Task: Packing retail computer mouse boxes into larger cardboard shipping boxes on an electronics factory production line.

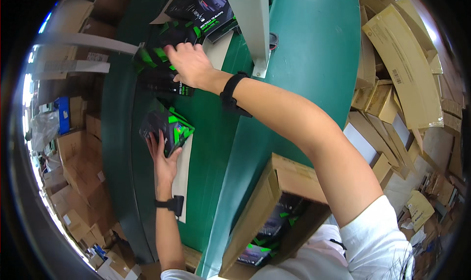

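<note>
My left hand (pixel 164 165) grips the near end of a black-and-green retail box (pixel 164 120), thumb on one side and fingers along the other. The box sits tilted above the green conveyor belt (pixel 211 157). Farther up the belt, my right hand (pixel 191 64) reaches across and closes on another black-and-green box (pixel 152 64), blurred by motion; my hand hides part of it. Just beyond lie more such boxes (pixel 211 15), one with a printed picture on its face. Black bands circle both my wrists.
An open brown carton (pixel 267 182) holding similar boxes stands close to my body. A pale metal post (pixel 250 30) rises beside the belt. Flattened cardboard (pixel 402 69) is piled at the right. Stacked brown cartons (pixel 81 157) line the left side.
</note>
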### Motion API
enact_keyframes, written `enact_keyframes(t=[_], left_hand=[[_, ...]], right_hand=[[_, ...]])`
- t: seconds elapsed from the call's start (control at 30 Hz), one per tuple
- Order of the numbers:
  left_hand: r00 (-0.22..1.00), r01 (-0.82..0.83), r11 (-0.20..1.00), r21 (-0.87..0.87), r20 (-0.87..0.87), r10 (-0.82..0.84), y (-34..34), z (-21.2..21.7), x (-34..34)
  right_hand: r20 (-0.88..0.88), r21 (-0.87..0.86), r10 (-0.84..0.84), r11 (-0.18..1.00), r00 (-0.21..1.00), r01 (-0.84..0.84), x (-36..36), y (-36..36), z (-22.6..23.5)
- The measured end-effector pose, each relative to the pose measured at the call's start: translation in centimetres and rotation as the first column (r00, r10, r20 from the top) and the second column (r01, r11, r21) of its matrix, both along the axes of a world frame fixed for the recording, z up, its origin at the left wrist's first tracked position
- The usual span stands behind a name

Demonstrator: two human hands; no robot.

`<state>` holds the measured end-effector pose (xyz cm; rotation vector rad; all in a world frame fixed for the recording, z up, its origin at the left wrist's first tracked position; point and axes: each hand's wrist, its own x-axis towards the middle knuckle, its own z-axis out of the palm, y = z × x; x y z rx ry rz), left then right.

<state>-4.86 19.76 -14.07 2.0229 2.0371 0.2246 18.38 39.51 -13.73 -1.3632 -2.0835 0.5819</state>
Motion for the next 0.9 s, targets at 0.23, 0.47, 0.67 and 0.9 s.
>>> enact_keyframes(t=[0.23, 0.47, 0.67, 0.9], left_hand=[[0.983, -0.147, 0.982, 0.119, 0.129, 0.132, -19.5, 17.2, 7.1], [0.516, -0.069, 0.939, -0.336, 0.794, 0.322, -43.8, 24.1, 10.7], [0.229, 0.01, 0.798, -0.602, 0.779, 0.584, -47.3, 17.1, 10.0], [0.364, -0.215, 0.93, -0.298, 0.859, 0.36, -44.2, 15.6, 12.4]], right_hand=[[-0.377, -0.546, 0.091, 0.782, 0.922, -0.301, 7.5, -10.3, 8.5], [-0.502, -0.811, 0.336, 0.139, 0.797, -0.569, 23.0, -25.1, 16.0], [-0.187, -0.97, 0.241, -0.197, 0.952, -0.141, 21.1, -30.1, 16.7], [-0.172, -0.904, 0.252, 0.343, 0.952, -0.254, 18.4, -33.9, 12.5]])
